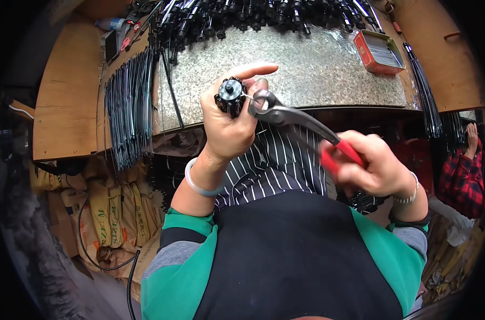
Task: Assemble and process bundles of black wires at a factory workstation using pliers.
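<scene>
My left hand [229,120] is raised in front of my chest and grips a small black ribbed part [231,97] with a round metal cap on top. My right hand [373,165] squeezes the red handles of metal pliers [285,114]. The plier jaws meet the side of the black part by a thin metal pin. A pale bangle circles my left wrist and a thin bracelet my right.
A speckled metal-covered bench [328,69] lies ahead, with rows of black parts [242,16] along its far edge. A red tin [380,52] of thin pieces stands at the right. Bundles of dark wires [129,101] hang at the left. Brown sacks [109,213] lie below; another person's plaid sleeve [464,178] shows at right.
</scene>
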`<action>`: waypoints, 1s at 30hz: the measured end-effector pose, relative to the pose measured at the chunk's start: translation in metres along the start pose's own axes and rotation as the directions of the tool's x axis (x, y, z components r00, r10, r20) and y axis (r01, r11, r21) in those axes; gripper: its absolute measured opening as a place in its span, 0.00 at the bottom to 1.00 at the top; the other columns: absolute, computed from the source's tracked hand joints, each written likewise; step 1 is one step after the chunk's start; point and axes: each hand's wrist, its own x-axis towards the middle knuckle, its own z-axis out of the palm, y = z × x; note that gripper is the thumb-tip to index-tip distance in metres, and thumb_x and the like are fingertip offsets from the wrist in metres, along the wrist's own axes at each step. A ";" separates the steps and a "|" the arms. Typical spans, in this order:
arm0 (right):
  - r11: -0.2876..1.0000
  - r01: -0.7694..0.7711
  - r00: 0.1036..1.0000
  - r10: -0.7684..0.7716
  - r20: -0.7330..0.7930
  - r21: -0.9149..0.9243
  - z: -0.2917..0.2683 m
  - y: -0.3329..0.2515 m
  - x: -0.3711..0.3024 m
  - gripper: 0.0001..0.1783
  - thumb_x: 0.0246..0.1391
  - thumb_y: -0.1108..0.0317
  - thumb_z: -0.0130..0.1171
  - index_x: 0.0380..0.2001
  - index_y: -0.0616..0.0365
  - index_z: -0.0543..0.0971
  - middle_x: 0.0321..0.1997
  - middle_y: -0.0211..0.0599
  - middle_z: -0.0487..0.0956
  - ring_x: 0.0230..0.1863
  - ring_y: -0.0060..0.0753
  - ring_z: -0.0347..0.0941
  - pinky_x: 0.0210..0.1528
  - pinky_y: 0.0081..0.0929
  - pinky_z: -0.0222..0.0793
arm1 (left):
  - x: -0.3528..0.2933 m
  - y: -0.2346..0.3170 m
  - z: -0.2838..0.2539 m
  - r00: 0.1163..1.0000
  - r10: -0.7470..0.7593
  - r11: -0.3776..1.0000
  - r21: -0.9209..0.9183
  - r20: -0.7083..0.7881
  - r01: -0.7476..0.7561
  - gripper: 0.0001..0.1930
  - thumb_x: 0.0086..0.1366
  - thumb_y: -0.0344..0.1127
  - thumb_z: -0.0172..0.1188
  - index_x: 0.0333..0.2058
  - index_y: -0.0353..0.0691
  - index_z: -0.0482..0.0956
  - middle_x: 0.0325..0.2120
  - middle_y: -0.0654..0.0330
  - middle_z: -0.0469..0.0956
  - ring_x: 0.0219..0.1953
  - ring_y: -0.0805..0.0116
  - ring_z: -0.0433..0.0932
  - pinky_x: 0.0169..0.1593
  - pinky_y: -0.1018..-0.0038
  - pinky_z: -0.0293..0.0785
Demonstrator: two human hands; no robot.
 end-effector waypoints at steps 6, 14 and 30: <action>0.781 0.349 0.838 -0.507 -0.199 -0.518 0.015 0.013 0.016 0.33 0.38 0.77 0.64 0.51 0.66 0.64 0.32 0.44 0.73 0.32 0.31 0.72 0.33 0.29 0.69 | -0.002 -0.001 0.000 0.998 0.061 0.997 -0.048 0.024 -0.060 0.17 0.61 0.31 0.54 0.45 0.23 0.69 0.21 0.69 0.67 0.21 0.85 0.60 0.24 0.87 0.54; 1.000 -0.021 0.976 0.019 0.218 0.005 -0.002 0.002 0.016 0.30 0.40 0.74 0.65 0.47 0.68 0.65 0.27 0.33 0.75 0.31 0.22 0.72 0.33 0.21 0.67 | 0.000 0.001 -0.001 0.993 0.108 0.993 -0.058 0.050 -0.105 0.20 0.60 0.36 0.56 0.44 0.23 0.69 0.20 0.70 0.65 0.21 0.85 0.59 0.24 0.88 0.52; 0.639 0.386 0.810 -0.580 -0.086 -0.665 0.003 0.026 0.030 0.35 0.45 0.76 0.56 0.58 0.62 0.58 0.39 0.47 0.71 0.37 0.41 0.70 0.41 0.30 0.67 | 0.005 -0.004 0.005 1.000 0.023 0.997 -0.073 0.006 -0.023 0.15 0.61 0.32 0.54 0.43 0.25 0.71 0.20 0.70 0.68 0.17 0.87 0.60 0.19 0.88 0.52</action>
